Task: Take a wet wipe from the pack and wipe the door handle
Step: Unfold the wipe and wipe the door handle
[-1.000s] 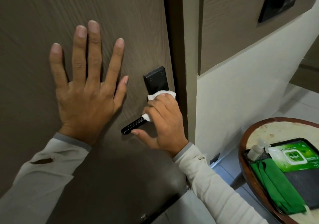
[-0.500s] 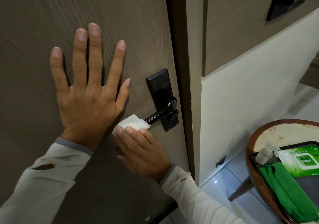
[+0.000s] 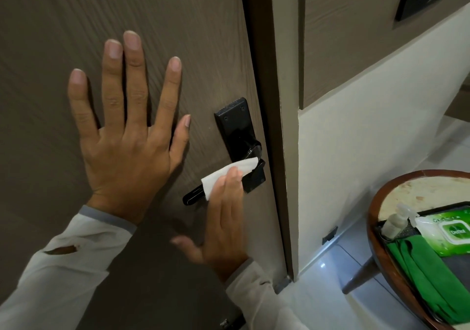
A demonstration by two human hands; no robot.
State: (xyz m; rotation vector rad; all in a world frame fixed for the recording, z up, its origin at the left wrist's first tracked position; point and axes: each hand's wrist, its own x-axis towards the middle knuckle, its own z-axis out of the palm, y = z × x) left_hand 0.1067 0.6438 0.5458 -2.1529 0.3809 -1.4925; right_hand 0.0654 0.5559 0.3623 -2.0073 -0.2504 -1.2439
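A black lever door handle (image 3: pixel 193 195) on a black backplate (image 3: pixel 236 126) is fixed to the brown wood-grain door (image 3: pixel 178 24). My right hand (image 3: pixel 226 217) presses a white wet wipe (image 3: pixel 223 177) over the middle of the lever; only the lever's tip and neck show. My left hand (image 3: pixel 127 136) lies flat on the door with fingers spread, left of the handle. The green wet wipe pack (image 3: pixel 447 235) lies in a tray at the lower right.
A round wooden table (image 3: pixel 376 202) at the lower right carries a dark tray with the pack, a small clear bottle (image 3: pixel 394 222) and a green cloth (image 3: pixel 419 273). The door frame (image 3: pixel 277 126) and a white wall (image 3: pixel 368 151) stand right of the handle.
My right hand slid the wipe along the lever, from near the backplate out to the tip, then back toward the middle. My left hand stayed flat on the door.
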